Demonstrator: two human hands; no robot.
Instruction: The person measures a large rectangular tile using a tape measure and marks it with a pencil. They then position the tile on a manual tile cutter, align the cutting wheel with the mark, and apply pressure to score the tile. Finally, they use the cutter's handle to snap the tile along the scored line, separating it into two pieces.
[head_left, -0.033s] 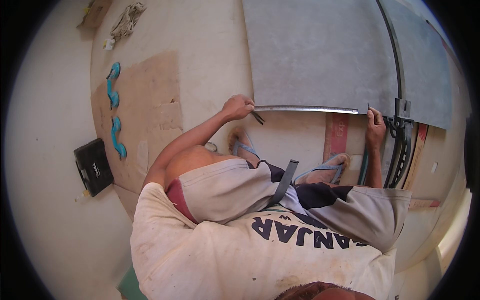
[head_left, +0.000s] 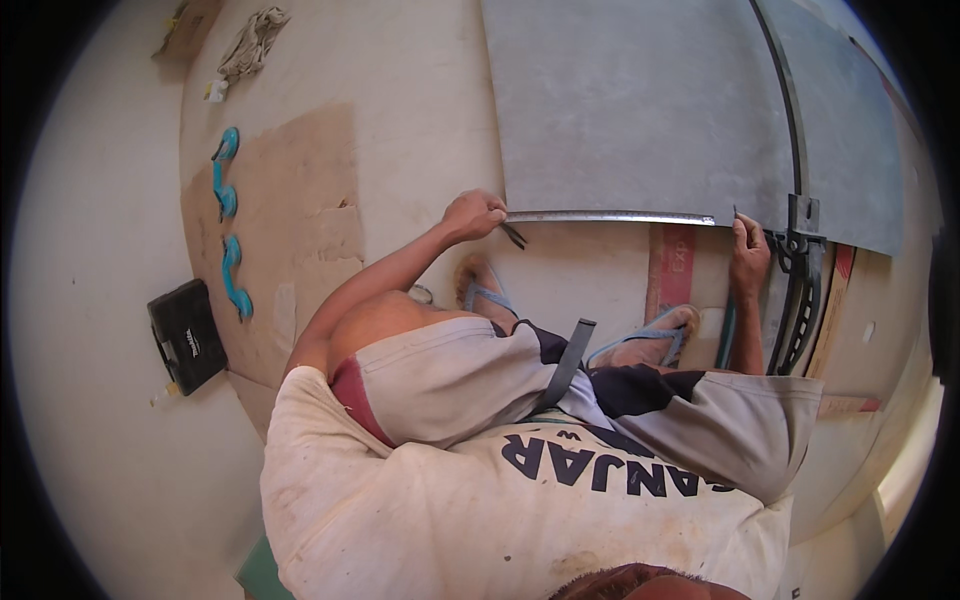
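A large grey tile (head_left: 640, 110) lies flat in front of me. Along its near edge runs a metal ruler (head_left: 610, 217). My left hand (head_left: 474, 215) is closed on the ruler's left end at the tile's near left corner. Two short dark prongs (head_left: 514, 236) stick out below those fingers; what they belong to is hidden. At the ruler's other end, a little apart from it, my right hand (head_left: 750, 255) pinches a thin dark pointed stick (head_left: 736, 211), tip up over the tile's edge. Beside this hand is the black head of a tile cutter (head_left: 804, 222).
The cutter's dark rail (head_left: 783, 80) crosses the tile on the right. Two turquoise suction lifters (head_left: 228, 180) lie on brown cardboard (head_left: 305, 170) at left, near a black case (head_left: 188, 336). A crumpled cloth (head_left: 254, 42) lies farther off. A red-and-brown carton strip (head_left: 672, 268) is near my feet.
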